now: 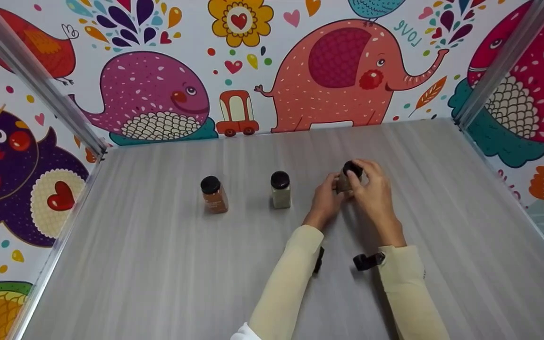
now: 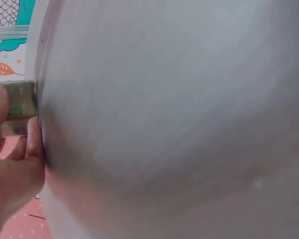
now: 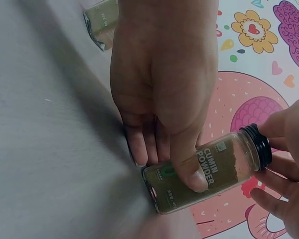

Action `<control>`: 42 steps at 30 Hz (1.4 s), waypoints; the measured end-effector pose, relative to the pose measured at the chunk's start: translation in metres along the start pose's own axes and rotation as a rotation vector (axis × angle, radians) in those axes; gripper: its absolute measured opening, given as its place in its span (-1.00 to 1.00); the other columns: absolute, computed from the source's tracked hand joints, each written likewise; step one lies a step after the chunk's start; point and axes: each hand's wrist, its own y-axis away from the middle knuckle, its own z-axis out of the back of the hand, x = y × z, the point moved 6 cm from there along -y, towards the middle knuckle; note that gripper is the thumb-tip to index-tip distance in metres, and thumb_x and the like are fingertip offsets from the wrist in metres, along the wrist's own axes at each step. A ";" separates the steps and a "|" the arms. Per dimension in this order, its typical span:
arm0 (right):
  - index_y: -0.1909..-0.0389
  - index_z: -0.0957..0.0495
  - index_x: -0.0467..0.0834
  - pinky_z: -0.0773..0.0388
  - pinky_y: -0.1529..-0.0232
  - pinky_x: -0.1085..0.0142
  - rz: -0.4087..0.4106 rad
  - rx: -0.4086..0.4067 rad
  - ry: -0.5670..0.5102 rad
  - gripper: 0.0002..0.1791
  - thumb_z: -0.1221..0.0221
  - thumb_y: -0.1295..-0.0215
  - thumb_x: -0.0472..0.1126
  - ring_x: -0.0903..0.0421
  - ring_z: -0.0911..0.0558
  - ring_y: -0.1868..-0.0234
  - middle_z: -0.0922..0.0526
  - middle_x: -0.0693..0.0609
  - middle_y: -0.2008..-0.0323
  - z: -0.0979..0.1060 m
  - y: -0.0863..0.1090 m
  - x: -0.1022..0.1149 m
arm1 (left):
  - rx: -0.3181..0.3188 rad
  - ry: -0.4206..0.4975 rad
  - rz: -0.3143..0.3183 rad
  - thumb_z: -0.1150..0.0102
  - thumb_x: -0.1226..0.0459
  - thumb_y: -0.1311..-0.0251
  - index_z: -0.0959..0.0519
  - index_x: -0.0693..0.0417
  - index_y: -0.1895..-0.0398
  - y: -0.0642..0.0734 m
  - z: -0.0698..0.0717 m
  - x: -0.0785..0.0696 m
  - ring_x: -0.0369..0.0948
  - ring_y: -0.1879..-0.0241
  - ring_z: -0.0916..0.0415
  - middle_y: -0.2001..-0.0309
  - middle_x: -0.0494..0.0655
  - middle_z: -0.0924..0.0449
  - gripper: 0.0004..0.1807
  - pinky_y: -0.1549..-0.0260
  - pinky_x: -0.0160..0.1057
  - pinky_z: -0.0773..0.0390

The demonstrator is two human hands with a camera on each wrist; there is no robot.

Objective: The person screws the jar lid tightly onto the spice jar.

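My left hand point(image 1: 327, 200) grips the body of a clear square jar of cumin powder point(image 3: 204, 172), its thumb across the label in the right wrist view. The jar stands upright with its base at the table; brown-green powder fills most of it. The fingertips and thumb of my right hand point(image 1: 373, 193) pinch its black cap point(image 3: 258, 147), which sits on the jar's mouth. In the left wrist view, the lower part of the cumin powder jar point(image 2: 21, 102) shows between the left thumb and fingers.
Left of the hands stands a black-capped jar of pale greenish powder point(image 1: 281, 191). Further left is a black-capped jar of reddish-brown powder point(image 1: 215, 196). The grey wood-grain table point(image 1: 158, 264) meets cartoon-printed walls point(image 1: 248, 61) at the back and sides, with metal posts point(image 1: 45, 85) at the corners.
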 end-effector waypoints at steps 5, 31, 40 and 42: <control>-0.22 -0.54 -0.30 -0.46 -0.27 -0.07 -0.021 -0.005 -0.022 -0.57 -0.21 -0.43 -0.18 -0.18 -0.50 -0.28 -0.52 -0.26 -0.24 0.000 0.000 -0.002 | -0.003 0.014 0.012 -0.21 0.31 -0.37 -0.43 -0.03 -0.29 0.000 0.000 0.001 -0.10 -0.19 -0.58 -0.17 0.03 -0.64 -0.55 -0.19 -0.11 -0.55; -0.24 -0.52 -0.30 -0.47 -0.24 -0.05 0.015 -0.007 -0.073 -0.60 -0.17 -0.42 -0.31 -0.18 -0.52 -0.27 -0.53 -0.28 -0.24 0.001 -0.001 -0.001 | 0.008 0.010 0.008 -0.18 0.32 -0.39 -0.40 0.00 -0.33 -0.001 0.000 0.002 -0.09 -0.25 -0.54 -0.24 0.02 -0.58 -0.53 -0.24 -0.12 -0.52; -0.22 -0.55 -0.28 -0.49 -0.20 -0.05 -0.024 -0.002 -0.026 -0.58 -0.25 -0.39 -0.24 -0.17 -0.55 -0.20 -0.56 -0.25 -0.18 0.001 0.001 -0.002 | 0.011 0.014 0.004 -0.19 0.27 -0.39 -0.41 -0.01 -0.33 0.001 -0.001 0.001 -0.10 -0.22 -0.56 -0.21 0.01 -0.60 -0.54 -0.21 -0.11 -0.53; -0.22 -0.54 -0.28 -0.49 -0.21 -0.05 -0.025 -0.005 -0.022 -0.57 -0.26 -0.38 -0.22 -0.16 -0.55 -0.21 -0.55 -0.25 -0.19 0.001 0.000 -0.002 | 0.003 0.023 0.009 -0.23 0.22 -0.37 -0.43 -0.03 -0.30 0.001 0.000 0.002 -0.11 -0.19 -0.57 -0.19 0.01 -0.62 -0.54 -0.19 -0.11 -0.54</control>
